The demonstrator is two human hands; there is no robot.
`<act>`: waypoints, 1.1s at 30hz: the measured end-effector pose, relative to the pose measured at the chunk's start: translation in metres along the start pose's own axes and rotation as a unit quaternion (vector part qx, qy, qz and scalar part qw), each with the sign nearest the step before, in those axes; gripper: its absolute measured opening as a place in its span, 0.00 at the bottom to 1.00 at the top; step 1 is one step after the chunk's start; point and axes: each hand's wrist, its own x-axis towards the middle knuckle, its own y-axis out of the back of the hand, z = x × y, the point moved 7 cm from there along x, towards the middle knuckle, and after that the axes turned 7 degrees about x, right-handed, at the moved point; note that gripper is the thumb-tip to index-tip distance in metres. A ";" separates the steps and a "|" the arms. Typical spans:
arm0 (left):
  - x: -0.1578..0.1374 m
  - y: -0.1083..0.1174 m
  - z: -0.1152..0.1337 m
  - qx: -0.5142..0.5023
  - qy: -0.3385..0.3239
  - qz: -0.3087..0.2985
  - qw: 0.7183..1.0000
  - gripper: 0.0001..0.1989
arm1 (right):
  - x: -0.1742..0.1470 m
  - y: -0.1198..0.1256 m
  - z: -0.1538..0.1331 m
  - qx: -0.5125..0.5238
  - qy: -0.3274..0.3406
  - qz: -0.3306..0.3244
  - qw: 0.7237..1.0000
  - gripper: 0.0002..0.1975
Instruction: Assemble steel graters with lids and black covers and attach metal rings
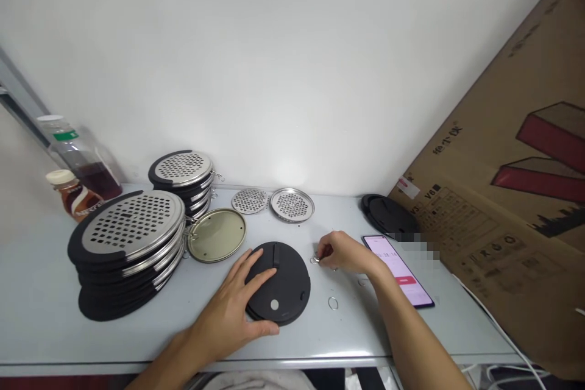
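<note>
**One round matte-black disc (286, 289) lay under the left hand (235, 304)**

The left hand's fingers were spread wide over the disc, resting on its left side, with the thumb along its near rim. To its right, the right hand's (345, 253) fingers were drawn into a pinch at a small silver wire ring (314, 260); whether they gripped it could not be told. One loose silver wire ring (333, 303) lay nearer the front edge.

Two stacks stood at the left: a near stack of black-rimmed perforated metal discs (132, 225) and a similar far stack (183, 169). One olive-gold metal lid (219, 234), one flat perforated silver disc (249, 201) and one shallow perforated silver dish (292, 204) lay behind the black disc. Two plastic bottles leaned at far left; one slim phone lay beside one brown cardboard box at right.

Bare grey table (210, 286) separated the near stack from the black disc, which stayed clear of the smooth front edge.
</note>
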 end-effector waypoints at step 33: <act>0.000 -0.002 0.000 0.009 -0.003 -0.003 1.000 0.40 | 0.003 0.007 0.011 -0.053 -0.007 0.096 0.994 0.09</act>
